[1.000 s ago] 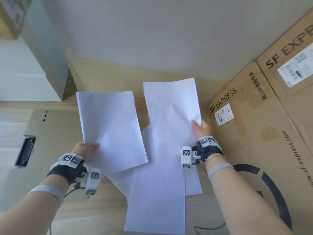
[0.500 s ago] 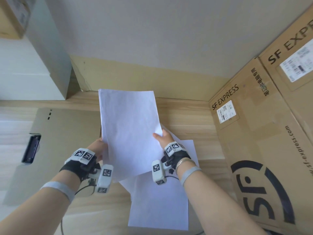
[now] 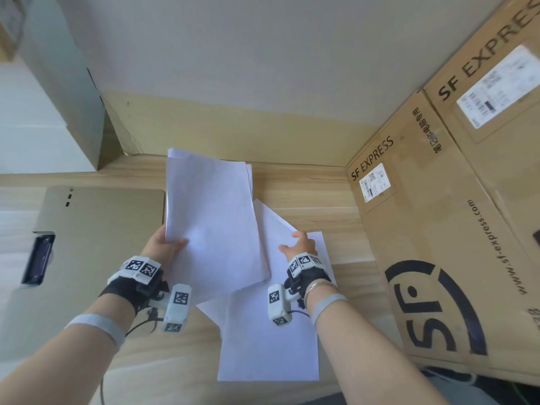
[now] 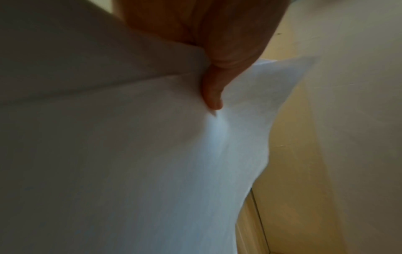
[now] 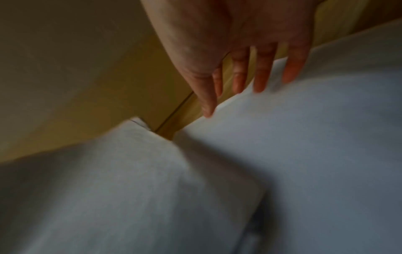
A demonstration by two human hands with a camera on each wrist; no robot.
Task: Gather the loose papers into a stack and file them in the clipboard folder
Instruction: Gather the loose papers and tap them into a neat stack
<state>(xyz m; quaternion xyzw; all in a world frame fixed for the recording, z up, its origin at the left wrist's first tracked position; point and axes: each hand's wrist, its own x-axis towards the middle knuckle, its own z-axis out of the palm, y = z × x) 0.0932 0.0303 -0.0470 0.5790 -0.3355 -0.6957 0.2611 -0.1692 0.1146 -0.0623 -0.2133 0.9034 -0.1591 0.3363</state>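
My left hand [image 3: 171, 244] holds a small stack of white sheets [image 3: 210, 223] up above the table by its lower left edge; the left wrist view shows the thumb [image 4: 214, 96] pinching the paper [image 4: 152, 154]. My right hand [image 3: 295, 241] rests with straight, spread fingers [image 5: 261, 77] on the far edge of loose sheets [image 3: 268, 340] lying on the wooden table [image 3: 315, 200]; one sheet [image 3: 274, 226] lies askew beneath. The tan clipboard folder [image 3: 102, 229] lies open at the left, its black clip [image 3: 38, 258] on its left side.
Large SF Express cardboard boxes [image 3: 438, 229] wall off the right side of the table. A grey-white cabinet [image 3: 58, 83] stands at the back left. The wall [image 3: 263, 68] runs just behind the table.
The two raised sheets were brought together in my left hand. My right hand let go of them and moved right and down onto the papers lying on the table.
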